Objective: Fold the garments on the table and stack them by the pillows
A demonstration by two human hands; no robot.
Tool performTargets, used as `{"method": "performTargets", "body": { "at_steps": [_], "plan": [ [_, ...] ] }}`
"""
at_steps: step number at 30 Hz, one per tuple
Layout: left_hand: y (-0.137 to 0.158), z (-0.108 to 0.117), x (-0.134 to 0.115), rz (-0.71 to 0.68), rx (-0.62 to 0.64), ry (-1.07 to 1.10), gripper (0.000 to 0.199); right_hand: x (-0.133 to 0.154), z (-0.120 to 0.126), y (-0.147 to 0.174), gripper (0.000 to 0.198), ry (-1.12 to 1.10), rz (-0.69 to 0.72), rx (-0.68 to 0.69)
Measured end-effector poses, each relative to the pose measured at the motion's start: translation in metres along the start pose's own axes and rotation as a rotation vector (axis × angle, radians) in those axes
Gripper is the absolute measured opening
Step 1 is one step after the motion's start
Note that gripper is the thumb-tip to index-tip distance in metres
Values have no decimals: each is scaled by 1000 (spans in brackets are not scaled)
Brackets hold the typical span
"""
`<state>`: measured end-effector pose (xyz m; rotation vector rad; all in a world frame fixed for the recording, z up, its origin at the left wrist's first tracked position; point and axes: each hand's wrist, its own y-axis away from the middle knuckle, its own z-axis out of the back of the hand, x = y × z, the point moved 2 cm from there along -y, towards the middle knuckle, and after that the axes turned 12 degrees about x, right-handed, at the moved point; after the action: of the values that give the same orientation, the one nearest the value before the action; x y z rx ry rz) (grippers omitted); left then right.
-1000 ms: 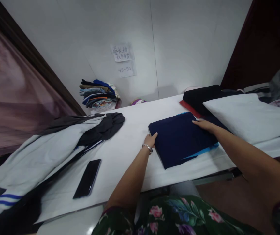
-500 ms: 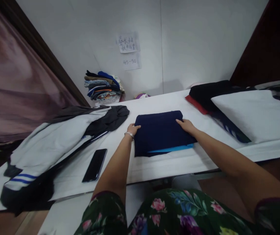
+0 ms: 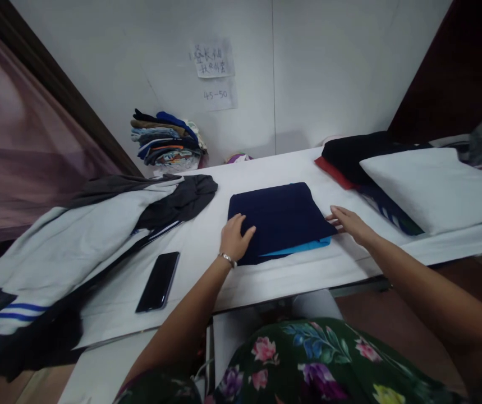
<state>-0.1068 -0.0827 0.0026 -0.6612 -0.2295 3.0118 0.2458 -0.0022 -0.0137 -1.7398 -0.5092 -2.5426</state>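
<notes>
A folded navy garment (image 3: 280, 216) lies flat on the white-covered table in front of me, a strip of bright blue cloth (image 3: 308, 246) showing beneath its near edge. My left hand (image 3: 235, 238), with a silver bracelet at the wrist, rests on its left side, fingers and thumb apart. At the right edge, by the near corner, is my right hand (image 3: 347, 222). Its fingers are stretched out and loosely apart, the tips against the fabric edge; the lower fingertips are partly hidden.
A grey-and-black jacket (image 3: 85, 235) spreads over the left side, near a black phone (image 3: 157, 281). Folded clothes (image 3: 169, 140) are piled at the back. On the right lie a white garment (image 3: 438, 188) and black clothing (image 3: 354, 154). Handwritten paper signs (image 3: 213, 60) hang on the wall.
My left hand has shifted from gripping the left edge to lying on top. My right hand has let go of the upper right part and moved to the garment's lower right edge.
</notes>
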Motion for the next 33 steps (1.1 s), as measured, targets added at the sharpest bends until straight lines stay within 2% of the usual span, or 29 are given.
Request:
{"method": "performTargets", "body": {
  "at_steps": [2,4,6,9,13,15,18,21,23,25,27,30,33],
  "plan": [
    [18,-7,-14,-134,99,-83,51,-5,-1,19,52,19,9,-42],
    [29,-14,-23,-212,192,-168,58,-9,-9,32,57,66,39,-42],
    [34,-20,-25,-236,249,-237,61,-13,-20,37,64,119,123,-14],
    [36,-24,-21,-248,273,-287,59,-22,-31,36,63,223,224,15],
    [38,-19,-12,-292,322,-240,57,-27,-25,33,58,512,173,59],
    [33,-12,-10,-262,335,-180,54,-13,-20,35,57,719,239,16],
    [12,-1,-13,-164,260,-128,51,26,-33,36,56,898,488,-38],
    [-18,1,-24,-93,199,-165,54,69,-72,22,56,930,694,85],
    [-34,-7,-28,-42,220,-214,60,92,-101,0,59,968,756,166],
    [-43,-20,-28,4,266,-261,67,105,-123,-31,62,1028,725,207],
    [-45,-33,-24,16,285,-294,70,109,-132,-65,65,1108,633,256],
    [-41,-44,-18,-15,247,-316,71,97,-128,-109,72,1202,414,346],
    [-38,-45,-17,-37,227,-325,70,80,-118,-133,80,1213,267,359]
  ]
}}
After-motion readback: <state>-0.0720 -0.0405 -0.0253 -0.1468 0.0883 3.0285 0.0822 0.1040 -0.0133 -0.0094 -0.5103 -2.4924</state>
